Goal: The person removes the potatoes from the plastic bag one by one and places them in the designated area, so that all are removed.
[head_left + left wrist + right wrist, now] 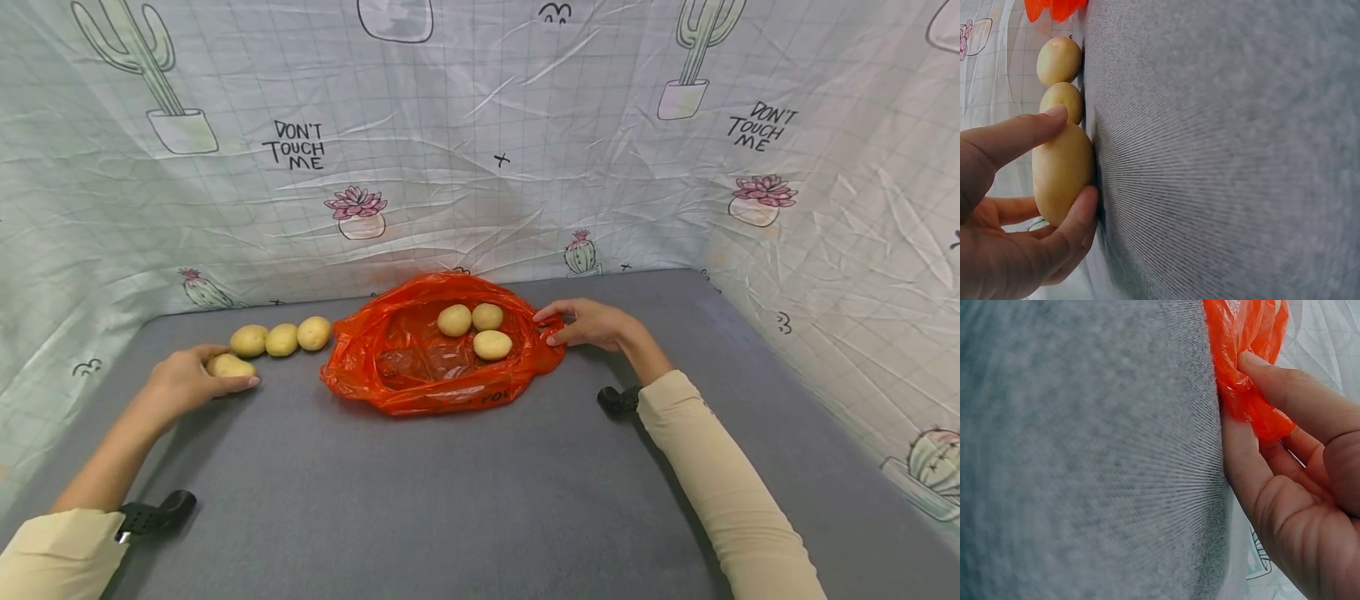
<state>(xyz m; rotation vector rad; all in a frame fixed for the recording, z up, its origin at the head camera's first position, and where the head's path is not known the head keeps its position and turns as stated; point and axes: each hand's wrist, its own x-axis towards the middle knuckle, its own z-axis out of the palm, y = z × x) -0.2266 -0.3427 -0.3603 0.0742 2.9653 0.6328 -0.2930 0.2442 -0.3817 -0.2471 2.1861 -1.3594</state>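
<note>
At the left of the table, my left hand has its thumb and fingers around a potato. The left wrist view shows this potato between thumb and fingers, close to the cloth. Behind it three more potatoes lie in a row. A red plastic bag lies spread open in the middle, with three potatoes inside. On the bag's right end, my right hand pinches the gathered plastic; the right wrist view shows thumb and fingers on the red film.
Grey cloth covers the table. A light curtain printed with cacti and lettering hangs behind it and along both sides. Each wrist wears a black strap with a small camera.
</note>
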